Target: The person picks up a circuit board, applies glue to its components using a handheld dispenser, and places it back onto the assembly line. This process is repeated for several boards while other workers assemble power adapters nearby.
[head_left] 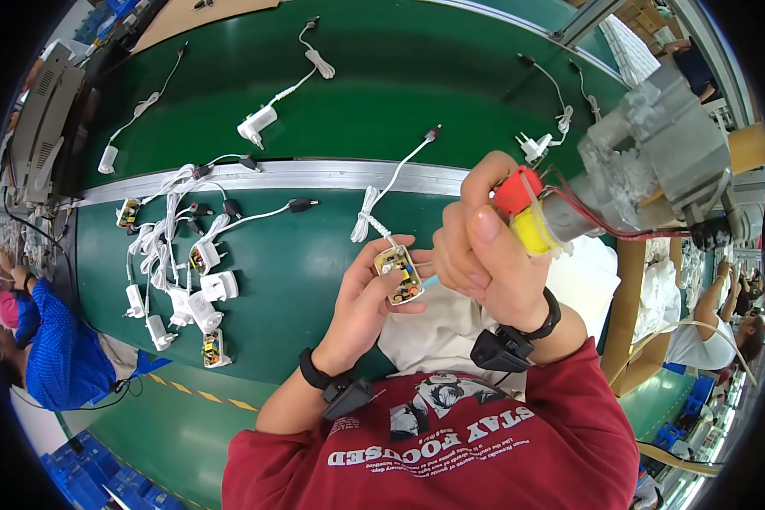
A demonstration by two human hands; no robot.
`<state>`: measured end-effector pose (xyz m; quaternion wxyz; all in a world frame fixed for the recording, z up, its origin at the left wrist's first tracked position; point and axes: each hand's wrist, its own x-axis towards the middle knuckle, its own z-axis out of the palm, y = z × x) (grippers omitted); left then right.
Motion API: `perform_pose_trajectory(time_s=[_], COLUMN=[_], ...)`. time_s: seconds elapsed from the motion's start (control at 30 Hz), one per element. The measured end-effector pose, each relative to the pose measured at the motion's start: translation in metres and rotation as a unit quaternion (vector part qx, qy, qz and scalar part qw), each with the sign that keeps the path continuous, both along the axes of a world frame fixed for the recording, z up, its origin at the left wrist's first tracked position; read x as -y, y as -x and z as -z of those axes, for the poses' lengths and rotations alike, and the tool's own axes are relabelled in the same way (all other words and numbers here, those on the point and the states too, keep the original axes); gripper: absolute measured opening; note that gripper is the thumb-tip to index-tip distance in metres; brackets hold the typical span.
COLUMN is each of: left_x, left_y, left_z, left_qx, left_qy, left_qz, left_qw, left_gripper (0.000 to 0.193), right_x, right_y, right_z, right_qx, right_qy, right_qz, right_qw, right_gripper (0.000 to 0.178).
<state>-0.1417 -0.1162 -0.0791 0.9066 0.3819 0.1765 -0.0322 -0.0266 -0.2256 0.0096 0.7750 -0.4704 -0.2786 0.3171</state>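
My left hand holds an opened white power adapter, its circuit board facing up, with the thumb resting on the board. From the adapter a bundled white cord runs up over the metal rail, ending in a dark plug. My right hand is wrapped around the red and yellow end of a bulky grey tool with red and black wires and whitish lumps on its body. The right fist is raised just right of the adapter. The tool's tip is hidden by my fingers, and its exact kind is unclear.
To the left lies a pile of white adapters with tangled cords, some opened. Across the metal rail, more adapters lie spaced along the green belt. A cardboard box stands right; a person in blue sits left.
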Motion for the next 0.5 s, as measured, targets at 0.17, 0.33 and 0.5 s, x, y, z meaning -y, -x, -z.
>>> perform_pose_trajectory(time_s=[0.17, 0.33, 0.5], left_x=[-0.002, -0.005, -0.001], left_y=[-0.002, -0.002, -0.003], left_z=[0.004, 0.005, 0.004], left_qx=[0.014, 0.014, 0.011], left_qy=[0.003, 0.006, 0.042], left_qz=[-0.003, -0.002, -0.003], left_qw=[1.0, 1.0, 0.999], left_gripper=[0.04, 0.041, 0.04], right_x=[-0.003, -0.003, -0.004], right_y=[-0.003, -0.004, 0.0], right_z=[0.007, 0.005, -0.003], right_qx=[0.006, 0.021, 0.001], right_qy=[-0.008, -0.009, 0.002], right_qz=[0.009, -0.008, 0.001], right_qw=[1.0, 1.0, 1.0], right_gripper=[0.027, 0.027, 0.029])
